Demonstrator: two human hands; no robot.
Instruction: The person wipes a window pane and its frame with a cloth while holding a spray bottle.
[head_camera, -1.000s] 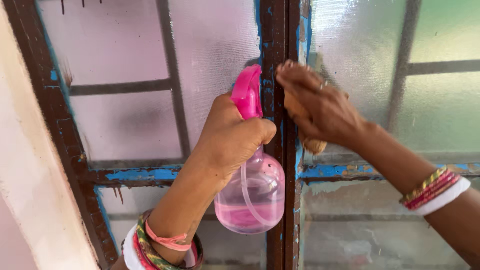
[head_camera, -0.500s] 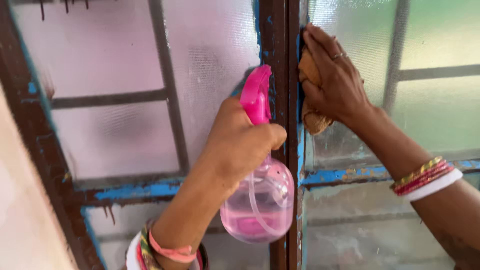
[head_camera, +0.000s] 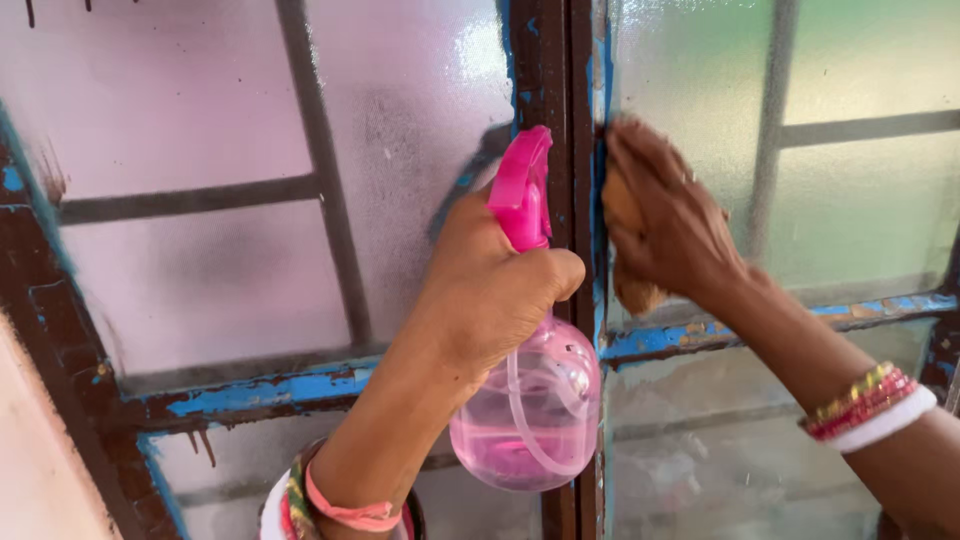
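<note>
My left hand (head_camera: 490, 285) grips a pink spray bottle (head_camera: 528, 410) by its neck, the pink trigger head (head_camera: 522, 185) pointing up at the frosted glass. Pink liquid fills the lower part of the clear bottle. My right hand (head_camera: 665, 215) presses a brown cloth (head_camera: 632, 290) against the frosted glass pane (head_camera: 700, 90), right beside the dark brown centre frame post (head_camera: 555, 60). The cloth shows only at the hand's left edge and below the palm. Both wrists carry coloured bangles.
The window frame is dark brown with peeling blue paint along the lower rail (head_camera: 270, 390). Dark bars (head_camera: 320, 170) stand behind the frosted panes. A pale wall (head_camera: 40, 480) borders the window at the lower left.
My right hand with the cloth slid up the glass beside the centre post, then back down. My left hand and the bottle shifted slightly right in view as the camera panned.
</note>
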